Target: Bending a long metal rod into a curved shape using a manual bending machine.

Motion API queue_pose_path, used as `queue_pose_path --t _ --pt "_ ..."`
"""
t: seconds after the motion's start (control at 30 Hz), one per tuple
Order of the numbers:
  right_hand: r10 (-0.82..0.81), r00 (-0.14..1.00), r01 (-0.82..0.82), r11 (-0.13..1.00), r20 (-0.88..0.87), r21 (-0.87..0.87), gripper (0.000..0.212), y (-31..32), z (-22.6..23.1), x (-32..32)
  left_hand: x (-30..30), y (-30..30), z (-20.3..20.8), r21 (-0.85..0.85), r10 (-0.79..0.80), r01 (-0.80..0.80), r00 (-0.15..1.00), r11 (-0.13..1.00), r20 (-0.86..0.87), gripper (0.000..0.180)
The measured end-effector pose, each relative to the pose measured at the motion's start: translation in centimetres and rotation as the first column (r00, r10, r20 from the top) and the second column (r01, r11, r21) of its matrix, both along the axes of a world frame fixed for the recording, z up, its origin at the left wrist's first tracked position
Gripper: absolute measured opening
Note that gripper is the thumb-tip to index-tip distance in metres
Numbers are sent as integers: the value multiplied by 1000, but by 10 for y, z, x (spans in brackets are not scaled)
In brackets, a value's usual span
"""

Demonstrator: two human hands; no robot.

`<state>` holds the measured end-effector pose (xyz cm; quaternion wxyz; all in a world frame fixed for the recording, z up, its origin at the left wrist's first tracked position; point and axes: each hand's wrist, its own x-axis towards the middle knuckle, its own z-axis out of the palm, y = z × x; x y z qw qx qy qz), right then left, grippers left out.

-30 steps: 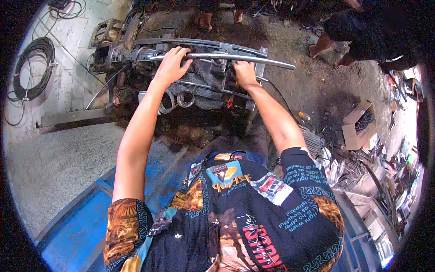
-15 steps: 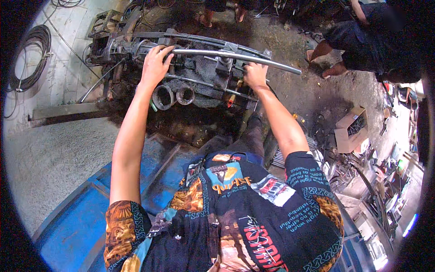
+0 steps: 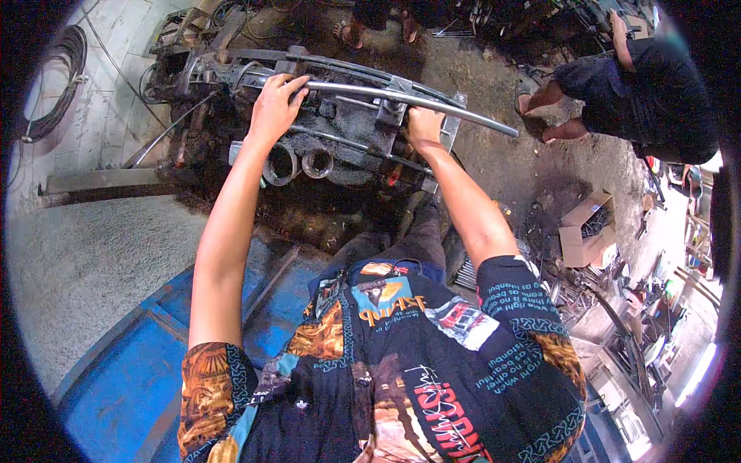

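Note:
A long grey metal tube [image 3: 455, 113] lies across the top of a dark bench machine [image 3: 340, 123], its free end reaching out to the right. Around the tube's left part wrap the fingers of my left hand [image 3: 275, 108]. My right hand [image 3: 424, 130] is closed just below the tube, to the right of a block-shaped clamp [image 3: 391, 112]. Whatever its fingers grip is hidden. Grey metal filings cover the machine's bed, and two short round pipe pieces [image 3: 281, 166] sit at its near side.
A blue metal frame [image 3: 116, 378] is at the lower left. A person in dark clothes [image 3: 641, 100] is at the upper right, and another person's feet [image 3: 351, 35] show at the top. An open cardboard box [image 3: 583, 231] and scrap metal lie right; a coiled cable [image 3: 62, 85] lies left.
The view has shifted slightly. My right hand has moved a little left, closer to the clamp. My left hand stays on the tube. The other person's hand now shows at the upper right.

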<state>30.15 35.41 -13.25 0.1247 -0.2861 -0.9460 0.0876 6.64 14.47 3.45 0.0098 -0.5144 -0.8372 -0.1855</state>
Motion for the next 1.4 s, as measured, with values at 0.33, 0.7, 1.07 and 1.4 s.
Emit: queue_pose_path --t 0.33,0.7,1.07,1.4 --pt "-60 995 63 997 -84 35 35 -2 -10 -3 0 0 -2 102 -32 36 999 994 -35 28" --pt "-64 994 68 997 88 -37 36 1 -9 -1 0 0 0 74 -37 39 999 996 -29 28" --pt "-51 985 63 996 164 -71 31 2 2 5 3 2 1 72 -21 23 999 997 -31 29" --pt "257 908 -343 910 -332 -234 20 -37 153 51 7 -12 -8 104 -44 46 999 993 -23 43"
